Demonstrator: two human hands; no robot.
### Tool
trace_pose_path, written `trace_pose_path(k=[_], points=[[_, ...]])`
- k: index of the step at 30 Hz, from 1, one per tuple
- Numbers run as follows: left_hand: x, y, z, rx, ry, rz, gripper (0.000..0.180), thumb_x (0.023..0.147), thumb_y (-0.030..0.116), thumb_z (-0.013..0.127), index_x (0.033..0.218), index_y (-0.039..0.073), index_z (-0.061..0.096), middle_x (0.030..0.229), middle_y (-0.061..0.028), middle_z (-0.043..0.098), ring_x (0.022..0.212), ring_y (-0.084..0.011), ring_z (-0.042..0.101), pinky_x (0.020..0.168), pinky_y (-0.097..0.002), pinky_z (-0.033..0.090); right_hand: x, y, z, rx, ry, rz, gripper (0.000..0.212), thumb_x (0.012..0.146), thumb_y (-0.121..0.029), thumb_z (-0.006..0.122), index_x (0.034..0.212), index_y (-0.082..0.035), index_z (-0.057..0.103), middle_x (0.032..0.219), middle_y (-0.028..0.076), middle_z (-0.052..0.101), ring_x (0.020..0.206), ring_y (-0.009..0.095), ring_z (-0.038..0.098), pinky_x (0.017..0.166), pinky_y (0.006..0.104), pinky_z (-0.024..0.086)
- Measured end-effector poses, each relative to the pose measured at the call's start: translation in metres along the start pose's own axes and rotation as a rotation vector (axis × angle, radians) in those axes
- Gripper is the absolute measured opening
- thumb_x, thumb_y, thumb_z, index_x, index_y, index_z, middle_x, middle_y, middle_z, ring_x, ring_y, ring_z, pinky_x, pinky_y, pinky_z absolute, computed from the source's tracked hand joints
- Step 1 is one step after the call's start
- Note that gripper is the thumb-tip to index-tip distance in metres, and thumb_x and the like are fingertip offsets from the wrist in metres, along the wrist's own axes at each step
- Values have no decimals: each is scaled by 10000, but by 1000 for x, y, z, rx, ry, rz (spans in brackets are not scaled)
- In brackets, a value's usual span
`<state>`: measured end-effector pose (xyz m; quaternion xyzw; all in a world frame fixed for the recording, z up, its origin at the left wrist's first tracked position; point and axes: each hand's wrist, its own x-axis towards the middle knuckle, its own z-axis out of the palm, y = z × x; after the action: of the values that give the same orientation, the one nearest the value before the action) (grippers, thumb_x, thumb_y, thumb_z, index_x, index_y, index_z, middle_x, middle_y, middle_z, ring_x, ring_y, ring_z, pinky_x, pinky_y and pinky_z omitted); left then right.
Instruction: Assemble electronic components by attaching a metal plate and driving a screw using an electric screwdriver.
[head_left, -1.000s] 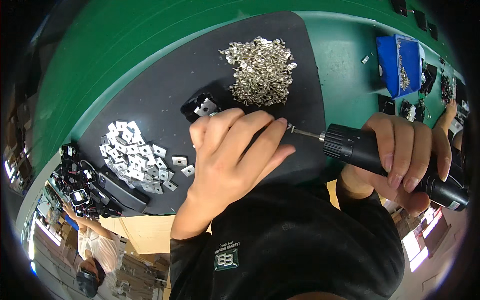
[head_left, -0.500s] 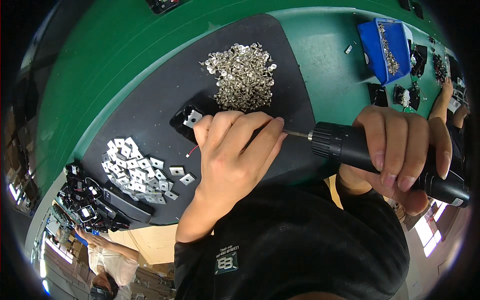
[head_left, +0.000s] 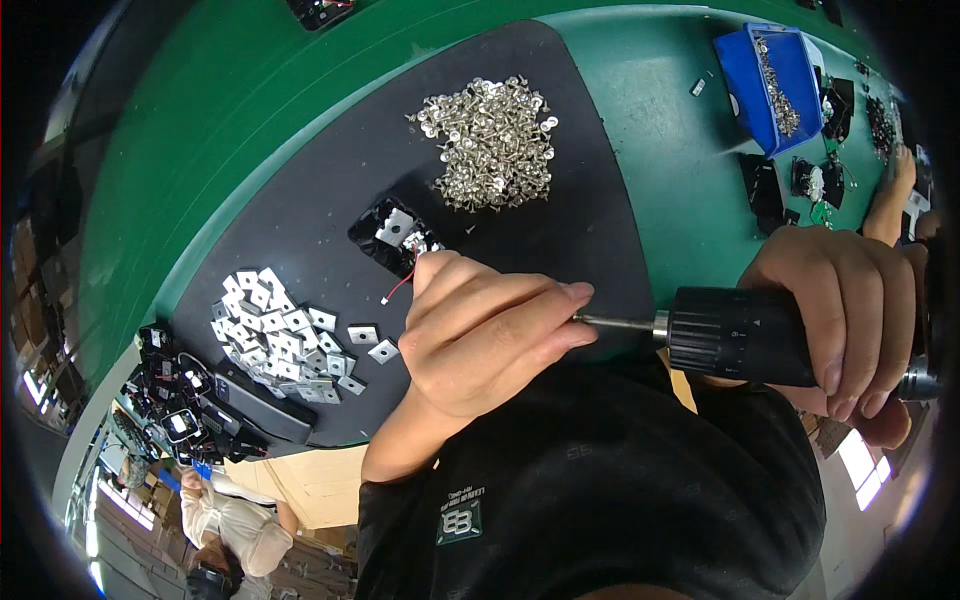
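Observation:
My right hand is wrapped round a black power screwdriver, held level with its long metal bit pointing left. My left hand is closed, its fingertips pinched at the tip of the bit; what they hold there, if anything, is hidden. Just beyond the left hand, a black housing lies on the dark mat, with a white metal plate inside and a thin red wire trailing out. Above both hands spreads a heap of silvery screws.
Small square metal plates lie piled on the dark mat, left of my hand. Black parts crowd the table's left edge. A blue bin with screws stands far right. A co-worker is at lower left; another person's arm shows at right.
My left hand has drawn back toward me and slightly right, uncovering more of the black housing. The screwdriver has moved right and nearer to me, and now sits more level.

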<state>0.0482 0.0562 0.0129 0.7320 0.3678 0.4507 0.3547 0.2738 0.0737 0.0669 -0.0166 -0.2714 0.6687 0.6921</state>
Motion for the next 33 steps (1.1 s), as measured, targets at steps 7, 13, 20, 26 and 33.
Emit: trace_pose_path(k=[7,13,20,26,33], points=[[-10,-1,-3,-95,0,20,282,792,264,747,879,3,681,740,-79,697,594,-152,589,586,-283,341,-1,-6,1,-10,-84,75,326,666,-1,816,828,-87,547,750,38,648,698,166,663,754,292,559],[-17,1,-4,-164,35,-39,247,834,235,721,861,-4,665,711,-70,692,568,-140,587,584,-281,338,1,-5,3,-24,-133,124,328,672,-13,817,859,-77,554,750,43,653,698,172,665,749,300,562],[-21,-3,-11,-192,38,5,287,812,276,740,875,7,663,702,-58,688,562,-138,581,583,-281,337,5,-1,5,-38,-184,186,335,681,-28,818,894,-66,562,749,48,658,698,178,667,743,309,565],[-13,3,-38,72,-50,17,545,674,397,810,1010,-1,648,919,-116,679,784,-218,620,702,-321,419,9,14,13,-62,-125,190,362,674,-29,825,931,-67,572,745,40,657,693,167,664,730,296,557],[-13,-22,-63,628,-202,-271,1082,477,309,885,1410,76,389,1428,-193,388,1276,-388,377,1044,-457,300,6,43,20,-157,71,112,421,653,-16,838,981,-110,591,730,-7,630,682,119,642,729,244,527]])
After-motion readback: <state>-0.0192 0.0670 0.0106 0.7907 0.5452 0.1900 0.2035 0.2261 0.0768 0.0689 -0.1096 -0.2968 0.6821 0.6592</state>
